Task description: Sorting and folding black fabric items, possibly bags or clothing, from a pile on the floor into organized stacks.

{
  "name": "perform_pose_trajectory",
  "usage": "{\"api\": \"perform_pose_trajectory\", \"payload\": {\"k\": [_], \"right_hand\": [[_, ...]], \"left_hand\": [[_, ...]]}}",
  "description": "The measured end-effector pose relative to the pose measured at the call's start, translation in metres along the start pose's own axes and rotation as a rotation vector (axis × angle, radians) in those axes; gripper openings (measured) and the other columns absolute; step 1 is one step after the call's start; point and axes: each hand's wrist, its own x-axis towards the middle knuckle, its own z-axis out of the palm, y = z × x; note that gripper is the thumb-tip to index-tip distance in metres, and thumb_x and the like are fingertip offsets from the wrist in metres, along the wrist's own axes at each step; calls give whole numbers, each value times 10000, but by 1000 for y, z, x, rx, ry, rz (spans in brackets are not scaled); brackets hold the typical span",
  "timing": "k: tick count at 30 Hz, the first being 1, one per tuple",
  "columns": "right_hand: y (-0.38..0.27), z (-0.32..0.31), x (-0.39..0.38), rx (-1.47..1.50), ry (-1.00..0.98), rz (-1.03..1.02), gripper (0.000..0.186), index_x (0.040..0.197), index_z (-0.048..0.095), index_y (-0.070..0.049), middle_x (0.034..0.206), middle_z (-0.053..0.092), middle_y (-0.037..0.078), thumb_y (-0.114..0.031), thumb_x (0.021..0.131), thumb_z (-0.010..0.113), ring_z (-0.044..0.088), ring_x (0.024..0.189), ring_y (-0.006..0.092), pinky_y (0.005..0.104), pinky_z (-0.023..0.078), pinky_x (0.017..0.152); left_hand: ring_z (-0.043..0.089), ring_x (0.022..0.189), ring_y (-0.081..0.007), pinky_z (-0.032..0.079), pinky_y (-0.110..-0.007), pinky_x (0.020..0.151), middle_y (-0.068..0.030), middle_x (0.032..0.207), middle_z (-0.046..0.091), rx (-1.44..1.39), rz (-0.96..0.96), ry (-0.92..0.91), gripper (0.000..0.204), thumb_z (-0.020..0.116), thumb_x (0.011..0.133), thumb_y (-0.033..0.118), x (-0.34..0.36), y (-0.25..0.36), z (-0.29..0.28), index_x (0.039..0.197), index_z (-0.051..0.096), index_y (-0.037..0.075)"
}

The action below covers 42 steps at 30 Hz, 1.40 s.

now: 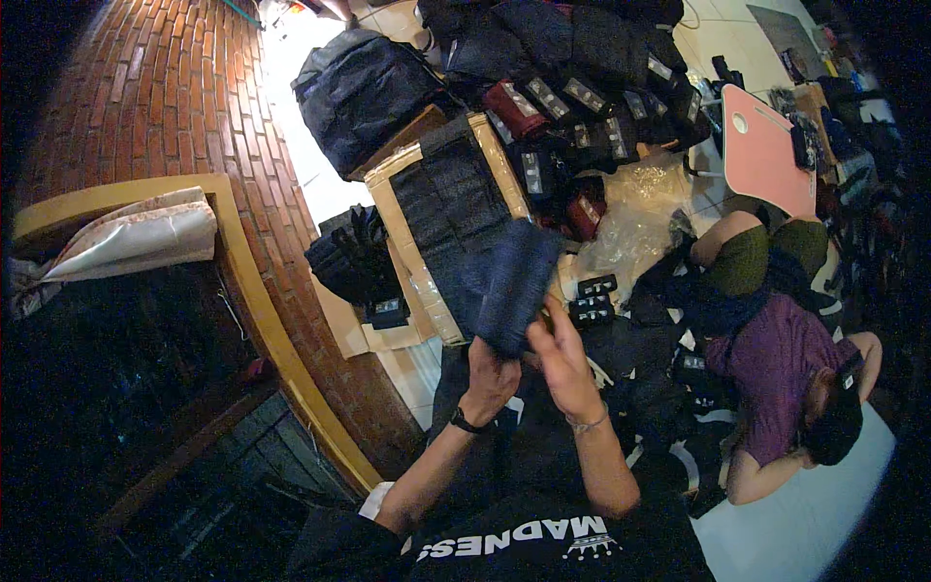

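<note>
A folded dark blue cloth, smeared by motion, is held up in front of me. My left hand grips its lower end, with the fingertips hidden behind it. My right hand lies along the cloth's lower right edge, its fingers bent against it. Just beyond is a cardboard box with taped edges and dark fabric on it. Left of the box sits a pile of black folded cloth.
Many dark rolled bundles with labels, one of them a red bundle, lie beyond. Clear plastic wrap is right of the box. A person in a purple shirt sits at right, near a pink table. A brick wall runs along the left.
</note>
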Motion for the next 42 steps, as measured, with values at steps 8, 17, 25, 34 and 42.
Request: {"api": "perform_pose_trajectory", "payload": {"k": [8,17,25,34,42], "right_hand": [[-11,-7,0,565,28,346,351,1200,493,-12,1115,582,75,-125,870,534,576,1004,181,322,456,884],[18,-18,3,592,63,379,127,896,581,-43,862,619,73,-136,815,551,605,770,177,312,485,739],[20,-51,-19,753,300,244,226,850,638,-32,862,665,120,-189,733,523,654,763,295,449,522,734],[18,-37,-52,844,232,70,551,1254,490,-36,1210,561,144,-198,728,499,576,1053,320,501,493,860],[63,-6,-72,370,507,-86,511,1212,524,-30,1155,591,134,-163,720,514,608,968,314,454,501,846]], "left_hand": [[168,1383,-407,109,-539,1108,-198,1466,274,105,308,-334,750,617,696,85,16,5,-31,1386,323,85],[470,1202,-266,341,-417,1050,-116,1312,486,-709,-474,137,559,492,938,388,24,-34,-64,1340,392,13],[437,1235,-294,342,-469,1047,-124,1356,445,-1118,-399,119,518,403,969,410,76,-19,-148,1339,400,47],[437,1240,-299,292,-489,1075,-100,1350,478,-1299,-314,188,413,414,974,335,109,-40,-236,1274,510,68],[434,1242,-299,288,-496,1074,-108,1356,468,-1278,-286,103,443,419,967,355,106,-13,-251,1289,496,60]]}}
